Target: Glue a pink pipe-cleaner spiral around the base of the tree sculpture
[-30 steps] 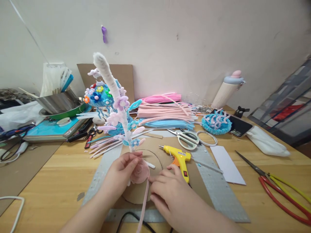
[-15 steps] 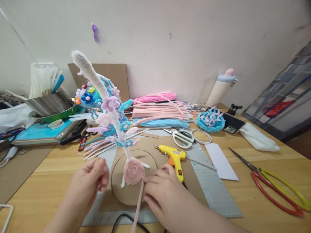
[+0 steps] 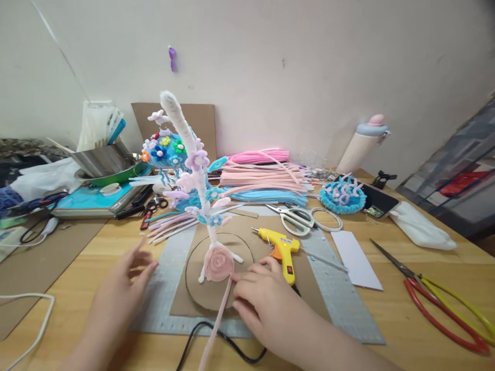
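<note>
A flat pink spiral of coiled pipe cleaner (image 3: 218,263) lies at the foot of a white wrapped stem (image 3: 201,190), over a circle drawn on cardboard (image 3: 193,296). Its loose tail runs down toward me. My right hand (image 3: 266,299) has its fingertips on the tail where it leaves the spiral's right edge. To the left, over the mat's edge, my left hand (image 3: 121,288) is raised with fingers apart and nothing in it. Pipe cleaner flowers (image 3: 197,161) in lilac and blue dot the stem. A yellow glue gun (image 3: 285,250) lies just beyond my right hand.
Bundles of pink and blue pipe cleaners (image 3: 263,175) lie at the back. White-handled scissors (image 3: 296,220) rest behind the glue gun, red-and-yellow-handled scissors (image 3: 436,299) at the right. A black cable (image 3: 240,350) loops in front. A bottle (image 3: 361,144) stands back right.
My left hand has moved away from the spiral to the left and its fingers have spread. My right hand stays at the spiral's edge. The whole view has shifted slightly.
</note>
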The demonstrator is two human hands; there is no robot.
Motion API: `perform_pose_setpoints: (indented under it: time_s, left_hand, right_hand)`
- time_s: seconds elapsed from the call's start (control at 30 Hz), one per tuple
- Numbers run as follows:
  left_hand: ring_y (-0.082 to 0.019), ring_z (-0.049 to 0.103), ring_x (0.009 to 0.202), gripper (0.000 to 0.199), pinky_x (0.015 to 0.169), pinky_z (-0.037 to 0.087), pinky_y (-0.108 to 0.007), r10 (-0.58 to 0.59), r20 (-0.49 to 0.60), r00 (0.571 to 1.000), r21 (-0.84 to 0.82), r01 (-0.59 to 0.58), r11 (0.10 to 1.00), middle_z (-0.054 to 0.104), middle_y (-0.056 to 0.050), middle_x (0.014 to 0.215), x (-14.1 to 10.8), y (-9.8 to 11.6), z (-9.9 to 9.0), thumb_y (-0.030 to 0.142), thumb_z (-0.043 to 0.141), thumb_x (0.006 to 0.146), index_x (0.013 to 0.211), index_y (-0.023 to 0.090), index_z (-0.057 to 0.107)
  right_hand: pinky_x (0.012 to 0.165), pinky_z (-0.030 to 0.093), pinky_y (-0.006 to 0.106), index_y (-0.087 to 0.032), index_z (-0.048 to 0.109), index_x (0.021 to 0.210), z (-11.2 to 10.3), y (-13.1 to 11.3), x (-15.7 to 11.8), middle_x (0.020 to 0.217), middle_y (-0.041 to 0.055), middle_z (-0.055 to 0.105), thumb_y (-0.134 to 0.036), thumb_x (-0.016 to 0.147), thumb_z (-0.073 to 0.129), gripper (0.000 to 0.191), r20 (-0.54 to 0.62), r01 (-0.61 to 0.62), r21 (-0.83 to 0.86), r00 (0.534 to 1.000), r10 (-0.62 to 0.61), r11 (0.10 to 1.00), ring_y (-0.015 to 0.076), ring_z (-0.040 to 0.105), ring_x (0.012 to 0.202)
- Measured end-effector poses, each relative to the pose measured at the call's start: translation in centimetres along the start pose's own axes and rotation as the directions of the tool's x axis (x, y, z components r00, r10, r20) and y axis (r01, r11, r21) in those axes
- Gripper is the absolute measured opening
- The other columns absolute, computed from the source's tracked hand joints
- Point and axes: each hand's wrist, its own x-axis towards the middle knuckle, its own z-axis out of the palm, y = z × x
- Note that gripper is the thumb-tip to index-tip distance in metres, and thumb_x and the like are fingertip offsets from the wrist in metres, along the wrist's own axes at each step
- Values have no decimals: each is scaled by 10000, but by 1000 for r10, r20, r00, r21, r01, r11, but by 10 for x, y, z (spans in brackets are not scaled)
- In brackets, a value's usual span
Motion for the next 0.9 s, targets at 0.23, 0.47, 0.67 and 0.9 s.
perform_pose_setpoints:
  time_s: [0.23,0.47,0.67,0.9]
  left_hand:
    - [-236,573,1144,448,916,493,-372,358,140,923,-35,-356,934,603,-92,1248,-21,22,21,339,476,871,1305,226,458]
    - [-231,610,1116,395,939,493,-405,385,257,887,138,-428,893,630,-114,1241,-35,26,39,187,339,915,1285,184,480]
    - [-287,650,940,349,840,501,-469,363,232,903,213,-411,886,695,-139,989,-54,36,27,182,338,913,1193,137,541]
    - [-255,618,1075,337,895,516,-428,405,163,900,118,-425,897,642,-125,1180,-101,35,30,241,386,929,1253,198,466]
  right_hand:
    - [938,224,395,-228,611,821,-4,-4,-2,1038,-40,696,-170,848,598,65,35,-6,1,999,6,1000,171,567,968]
    - [1006,206,470,-235,597,960,4,-1,-3,1181,7,639,-105,798,601,208,101,1,-125,995,12,992,240,489,1143]
    - [1068,95,544,-241,600,980,1,6,-2,1231,25,626,39,721,444,412,154,-13,-157,987,37,988,245,424,1267]
    - [1057,192,517,-227,519,948,-3,5,6,914,9,652,-148,932,340,196,-5,-60,-110,998,60,992,180,580,931]
